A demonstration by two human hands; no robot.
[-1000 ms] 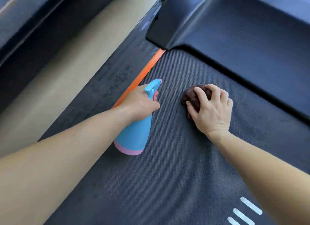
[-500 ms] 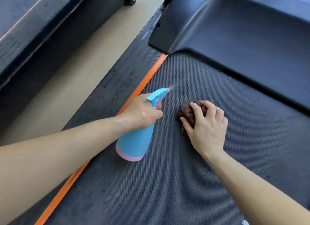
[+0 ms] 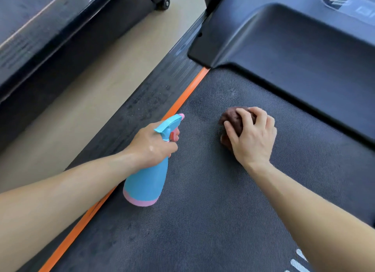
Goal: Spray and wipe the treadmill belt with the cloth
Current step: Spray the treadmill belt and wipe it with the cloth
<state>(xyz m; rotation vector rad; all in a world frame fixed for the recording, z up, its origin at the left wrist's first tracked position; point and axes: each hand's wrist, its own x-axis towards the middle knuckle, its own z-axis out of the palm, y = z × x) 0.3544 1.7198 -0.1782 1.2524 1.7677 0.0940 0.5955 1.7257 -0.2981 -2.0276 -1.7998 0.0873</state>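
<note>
Near left hand's (image 3: 151, 148) sprayer (image 3: 145, 182), right hand (image 3: 253, 138) grips seemingly balled cloth (image 3: 233, 118)

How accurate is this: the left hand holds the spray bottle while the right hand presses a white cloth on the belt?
One detail is wrong: the cloth is dark brown, not white, as the head view shows. The rest holds: the left hand holds the spray bottle while the right hand presses the cloth on the belt.

left hand (image 3: 154, 146), frame centre, grips bottle (image 3: 145, 182); right hand (image 3: 253, 137), right of centre, fingers curled over cloth (image 3: 233, 117); both forearms extended.
</note>
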